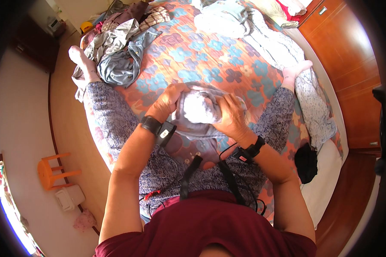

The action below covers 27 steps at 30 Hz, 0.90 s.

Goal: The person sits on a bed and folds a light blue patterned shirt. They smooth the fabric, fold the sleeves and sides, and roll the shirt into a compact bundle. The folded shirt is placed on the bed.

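Note:
Between my spread legs, a pale grey-lilac piece of cloth (196, 130), seemingly a garment, rests on the flowered bedspread (193, 61). A bunched, brightly lit white part (197, 106) stands up from its middle; whether it is a separate piece I cannot tell. My left hand (173, 96) grips the cloth at its upper left edge, the fingertips partly hidden in the fabric. My right hand (231, 114) is curled around the right side of the bunched part, its thumb low and its fingers over the top. Both wrists wear black straps with small devices.
Crumpled clothes, including a blue denim garment (122, 66), lie at the far left. White and light-blue clothing (228, 19) lies at the back; patterned pale trousers (315, 109) stretch along the right. A black cloth (306, 163) is near the wooden cabinet (341, 64). An orange stool (46, 172) is at left.

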{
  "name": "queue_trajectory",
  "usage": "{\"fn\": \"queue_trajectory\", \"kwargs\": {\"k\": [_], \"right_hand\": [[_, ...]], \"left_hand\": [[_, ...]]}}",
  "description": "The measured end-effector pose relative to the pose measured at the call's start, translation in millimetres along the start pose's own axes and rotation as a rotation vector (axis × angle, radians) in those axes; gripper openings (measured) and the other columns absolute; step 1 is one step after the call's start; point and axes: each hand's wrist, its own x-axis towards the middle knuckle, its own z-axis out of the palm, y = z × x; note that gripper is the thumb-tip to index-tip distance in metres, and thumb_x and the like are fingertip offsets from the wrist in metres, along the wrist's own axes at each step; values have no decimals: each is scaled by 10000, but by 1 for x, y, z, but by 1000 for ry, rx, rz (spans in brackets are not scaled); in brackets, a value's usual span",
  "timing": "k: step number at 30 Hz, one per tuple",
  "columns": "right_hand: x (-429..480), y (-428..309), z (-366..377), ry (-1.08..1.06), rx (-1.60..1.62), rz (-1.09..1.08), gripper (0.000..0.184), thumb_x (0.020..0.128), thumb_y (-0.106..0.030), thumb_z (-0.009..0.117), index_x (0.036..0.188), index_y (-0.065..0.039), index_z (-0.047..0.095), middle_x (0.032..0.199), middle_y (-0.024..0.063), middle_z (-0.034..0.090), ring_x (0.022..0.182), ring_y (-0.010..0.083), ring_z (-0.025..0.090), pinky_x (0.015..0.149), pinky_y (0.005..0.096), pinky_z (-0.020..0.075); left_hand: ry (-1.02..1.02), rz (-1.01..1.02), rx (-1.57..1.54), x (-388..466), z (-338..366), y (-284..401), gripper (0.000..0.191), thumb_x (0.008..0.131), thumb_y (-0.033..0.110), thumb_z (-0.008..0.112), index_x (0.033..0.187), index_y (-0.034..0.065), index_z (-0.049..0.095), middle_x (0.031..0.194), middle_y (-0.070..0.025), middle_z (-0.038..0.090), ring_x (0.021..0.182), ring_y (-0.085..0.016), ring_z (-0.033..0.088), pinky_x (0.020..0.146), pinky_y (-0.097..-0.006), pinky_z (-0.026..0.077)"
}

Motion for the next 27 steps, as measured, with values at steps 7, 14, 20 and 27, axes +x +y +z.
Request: {"fn": "queue_trajectory", "kwargs": {"k": [7, 14, 20, 27], "right_hand": [[3, 25, -31, 78, 206, 265, 304, 728, -185, 814, 913, -24, 635, 881, 174, 657, 840, 374, 657, 708, 442, 535], [13, 47, -42, -83, 1021, 946, 176, 797, -66, 717, 936, 41, 722, 857, 86, 724, 714, 174, 675, 628, 325, 531], [30, 75, -60, -359, 1295, 1107, 217, 922, -178, 640, 1032, -8, 714, 952, 62, 707, 856, 139, 662, 762, 270, 523], [20, 138, 5, -202, 507, 1117, 744, 932, -388, 710, 1462, 64, 449, 1425, 207, 557, 1322, 285, 533, 1077, 368, 443]], "left_hand": [[-144, -92, 200, 1, -18, 11, 348, 966, 172, 680, 1230, -48, 619, 1157, -121, 701, 1048, -180, 687, 940, -320, 568], [-32, 180, 106, -14, -8, 41, 501, 937, 365, 734, 1320, 59, 631, 997, 2, 697, 845, -118, 669, 761, -309, 561], [-118, 132, 189, -11, -29, 41, 419, 968, 161, 691, 1346, 11, 586, 932, -34, 675, 838, -178, 685, 773, -340, 577], [340, -128, 219, 20, -91, -38, 205, 892, 4, 615, 1092, 6, 663, 1030, -82, 704, 1006, -218, 683, 910, -371, 573]]}}
